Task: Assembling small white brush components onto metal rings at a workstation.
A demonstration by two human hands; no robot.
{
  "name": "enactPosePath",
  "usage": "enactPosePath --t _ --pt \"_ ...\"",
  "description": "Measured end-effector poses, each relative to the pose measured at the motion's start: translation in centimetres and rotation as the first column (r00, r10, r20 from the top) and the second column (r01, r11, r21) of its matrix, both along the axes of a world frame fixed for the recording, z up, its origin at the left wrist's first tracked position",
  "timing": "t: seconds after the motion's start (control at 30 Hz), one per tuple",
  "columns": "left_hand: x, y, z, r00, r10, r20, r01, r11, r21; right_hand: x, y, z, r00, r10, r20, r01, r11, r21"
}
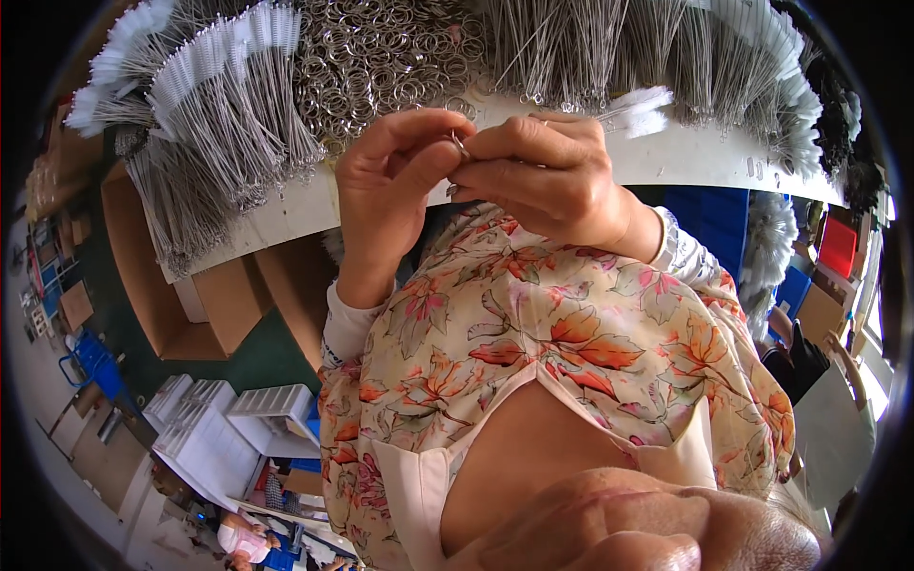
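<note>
Ring (460, 146) in hands (552, 171), open carton (228, 300) below

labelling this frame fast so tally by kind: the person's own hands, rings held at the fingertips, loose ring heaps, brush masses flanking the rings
Left hand and right hand: 2
Held ring: 1
Ring heap: 1
Left brush mass and right brush mass: 2
Total: 6
Heaped pieces overlap too much to count singly.

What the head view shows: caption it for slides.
Left hand and right hand pinch a metal ring near heaped rings and wire-handled brushes.
</note>
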State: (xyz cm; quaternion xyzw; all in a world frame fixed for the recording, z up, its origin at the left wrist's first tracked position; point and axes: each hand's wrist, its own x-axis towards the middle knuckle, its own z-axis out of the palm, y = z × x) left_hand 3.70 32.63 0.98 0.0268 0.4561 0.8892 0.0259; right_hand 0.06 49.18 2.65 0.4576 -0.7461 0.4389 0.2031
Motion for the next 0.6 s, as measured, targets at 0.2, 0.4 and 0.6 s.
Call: enactPosePath --t 0.2,0.4,0.6 --pt "0.0 -1.1 0.9 0.990 -0.045 -0.132 0.019 0.980 -0.197 0.0 0.0 0.5 0.997 0.024 -0.078 -0.018 0.997 0.078" --pt "0.2 -1.1 2.9 0.934 0.095 -0.343 -0.288 0.770 -0.569 -0.4 0.0 1.1 0.813 0.187 0.552 -0.091 0.976 -0.198" --pt "-0.3 -0.5 2.0 0.808 0.118 -0.578 -0.521 0.601 -0.606 -1.3 0.6 2.0 0.067 0.480 0.875 0.032 0.875 -0.482"
